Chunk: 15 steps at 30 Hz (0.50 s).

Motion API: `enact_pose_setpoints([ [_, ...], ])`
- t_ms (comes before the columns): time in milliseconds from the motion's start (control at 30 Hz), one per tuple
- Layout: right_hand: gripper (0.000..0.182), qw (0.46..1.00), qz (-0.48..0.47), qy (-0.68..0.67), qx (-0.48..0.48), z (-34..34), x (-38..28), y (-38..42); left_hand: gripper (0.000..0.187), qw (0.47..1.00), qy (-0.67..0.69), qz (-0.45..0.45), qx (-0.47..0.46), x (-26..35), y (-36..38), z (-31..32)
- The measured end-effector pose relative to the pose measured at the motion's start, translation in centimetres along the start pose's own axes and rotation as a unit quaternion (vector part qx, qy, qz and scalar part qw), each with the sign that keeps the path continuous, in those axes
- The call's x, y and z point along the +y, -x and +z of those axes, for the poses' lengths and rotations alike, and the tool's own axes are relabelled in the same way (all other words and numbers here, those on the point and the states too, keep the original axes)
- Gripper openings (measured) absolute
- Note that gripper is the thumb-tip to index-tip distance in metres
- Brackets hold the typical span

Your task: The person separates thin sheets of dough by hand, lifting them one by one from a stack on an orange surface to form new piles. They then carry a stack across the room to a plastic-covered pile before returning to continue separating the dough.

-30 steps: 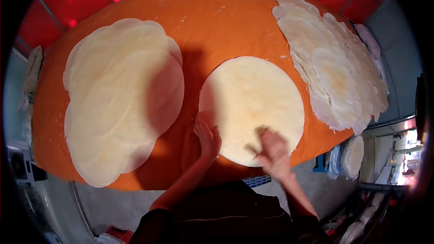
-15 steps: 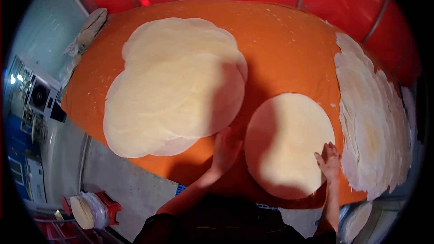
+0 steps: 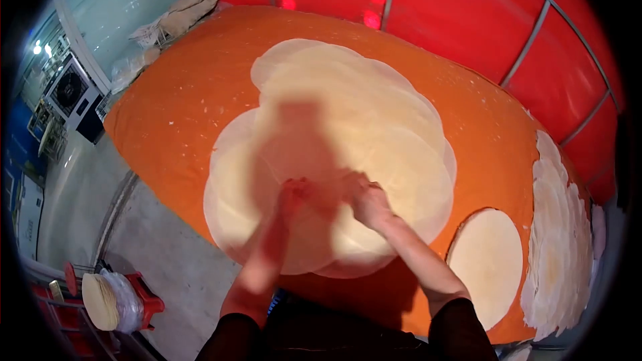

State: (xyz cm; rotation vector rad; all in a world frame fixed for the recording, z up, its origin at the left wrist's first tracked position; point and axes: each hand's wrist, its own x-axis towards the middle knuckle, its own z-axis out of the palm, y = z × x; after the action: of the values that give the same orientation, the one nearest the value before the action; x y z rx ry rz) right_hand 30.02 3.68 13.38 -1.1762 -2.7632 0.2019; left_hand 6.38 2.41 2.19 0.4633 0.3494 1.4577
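Observation:
Thin, round, pale sheets [image 3: 374,120] overlap in a broad layer on the orange cloth [image 3: 194,80]. Over the near part of this layer is my left hand [image 3: 294,194], in shadow, its fingers curled; whether a sheet edge is between them is too dim to tell. To its right, my right hand [image 3: 366,199] is closed with fingertips pinched above the same layer, and what they hold is hidden. A thick round stack of pale sheets [image 3: 487,267] lies to the right, apart from both hands.
Ragged pale sheets [image 3: 558,241] are piled along the right edge. A red wall [image 3: 455,13] rises behind. A sack [image 3: 190,10] lies at the back left. At lower left, a red stool [image 3: 148,301] stands beside a wrapped round stack [image 3: 100,301]. A fan unit [image 3: 69,88] stands far left.
Both hands have moved from the thick round stack and its left side to the overlapping sheets, and the right hand has closed. The view has turned left, shifting the stack rightward.

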Motion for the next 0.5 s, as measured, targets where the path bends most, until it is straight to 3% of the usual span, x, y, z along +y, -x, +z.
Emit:
enact_pose_setpoints([
  [100, 0.049, 0.996, 0.037, -0.034, 0.076, 3.7, -4.3, -6.1, 0.008, 0.972, -0.109, 0.030, 0.205, 1.2, 0.2, 2.7],
  [167, 0.057, 0.995, -0.021, 0.015, 0.096, 5.9, -4.8, -8.3, 0.015, 0.896, -0.214, 0.097, 0.378, 1.8, 0.7, 4.7],
  [267, 0.062, 0.990, -0.100, 0.066, 0.080, 6.1, -4.9, -10.0, 0.032, 0.940, -0.227, 0.055, 0.251, 3.3, 1.2, -0.8],
  [300, 0.063, 0.987, -0.125, 0.080, 0.064, 5.8, -4.8, -10.1, 0.035, 0.949, -0.148, 0.064, 0.270, 3.6, 1.0, -0.2],
  [367, 0.061, 0.992, -0.105, -0.016, 0.064, 5.8, -5.2, -10.2, 0.042, 0.951, 0.013, 0.083, 0.298, 4.7, 0.4, 2.7],
  [500, 0.052, 0.983, -0.074, -0.091, 0.141, 5.8, -6.1, -11.2, 0.042, 0.943, -0.036, 0.057, 0.327, 6.3, -0.3, 3.3],
])
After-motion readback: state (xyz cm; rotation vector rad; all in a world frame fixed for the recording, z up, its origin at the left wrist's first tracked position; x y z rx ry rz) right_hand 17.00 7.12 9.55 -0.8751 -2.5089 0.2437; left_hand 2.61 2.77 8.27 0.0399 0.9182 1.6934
